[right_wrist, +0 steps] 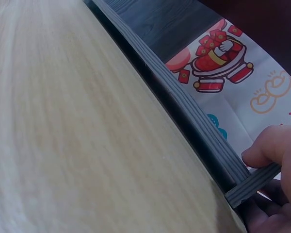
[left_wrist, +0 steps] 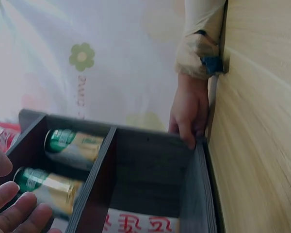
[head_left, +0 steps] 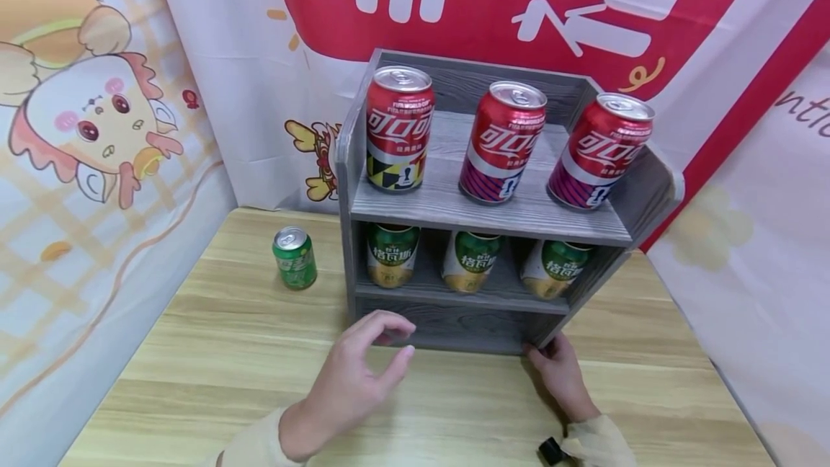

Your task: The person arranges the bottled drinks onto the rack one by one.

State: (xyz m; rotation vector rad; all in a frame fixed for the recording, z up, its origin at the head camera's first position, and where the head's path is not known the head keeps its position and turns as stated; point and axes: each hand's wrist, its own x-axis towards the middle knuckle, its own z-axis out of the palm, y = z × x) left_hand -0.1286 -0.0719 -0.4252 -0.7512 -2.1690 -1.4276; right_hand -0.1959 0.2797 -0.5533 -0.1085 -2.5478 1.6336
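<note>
A grey wood-grain shelf [head_left: 454,213] stands on the table, with three red cola cans on top, among them the middle can [head_left: 503,141]. Three green and gold cans, one of them a kvass can [head_left: 393,254], line the tier below. My right hand [head_left: 563,375] grips the shelf's lower right corner; the right wrist view shows the thumb [right_wrist: 266,150] on one face of the side panel [right_wrist: 254,184] and fingers on the other. In front of the bottom tier my left hand [head_left: 357,370] hovers, thumb and fingers apart, holding nothing.
A small green can [head_left: 295,258] stands on the table [head_left: 214,352], left of the shelf. Behind the shelf hangs a red and white printed cloth [head_left: 272,78]. Printed white cloth walls [head_left: 97,251] close in the left and right sides.
</note>
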